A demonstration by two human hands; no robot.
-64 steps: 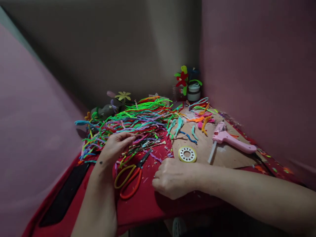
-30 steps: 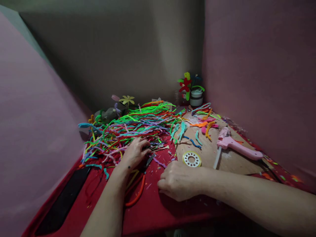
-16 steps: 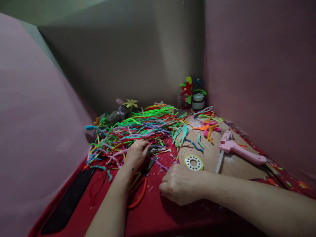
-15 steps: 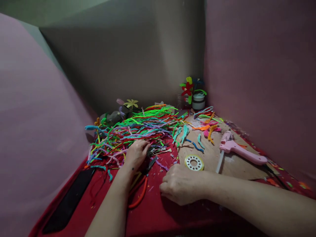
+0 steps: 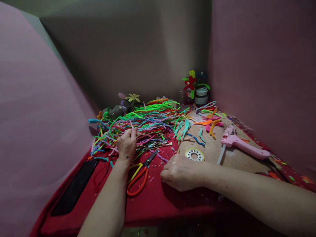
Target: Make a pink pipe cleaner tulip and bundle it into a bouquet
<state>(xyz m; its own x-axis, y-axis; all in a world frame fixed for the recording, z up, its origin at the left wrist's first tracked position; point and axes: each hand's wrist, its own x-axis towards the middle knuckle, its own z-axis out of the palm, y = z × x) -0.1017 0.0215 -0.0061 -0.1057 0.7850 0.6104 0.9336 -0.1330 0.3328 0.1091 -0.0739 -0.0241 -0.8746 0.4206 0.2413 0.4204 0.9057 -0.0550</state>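
Observation:
My left hand (image 5: 126, 143) is at the front edge of a large pile of coloured pipe cleaners (image 5: 148, 115), its fingers pinched together; what they hold, if anything, is too small to make out. Lower down, my right hand (image 5: 179, 172) is closed above the red cloth (image 5: 158, 204), knuckles up, its fingertips hidden. Between the hands lie scissors (image 5: 141, 177) with orange and yellow handles. A white and yellow ring (image 5: 195, 155) with round holes lies just beyond my right hand.
A pink glue gun (image 5: 243, 146) rests on a brown board (image 5: 209, 144) with bent pipe-cleaner pieces (image 5: 211, 126). A black phone-like slab (image 5: 74, 187) lies at left. Pipe-cleaner flowers (image 5: 190, 82) and a lidded jar (image 5: 201, 95) stand at the back.
My left hand has moved up and to the left over the pile, uncovering more of the scissors. My right hand stays closed in nearly the same place. The view has shifted slightly.

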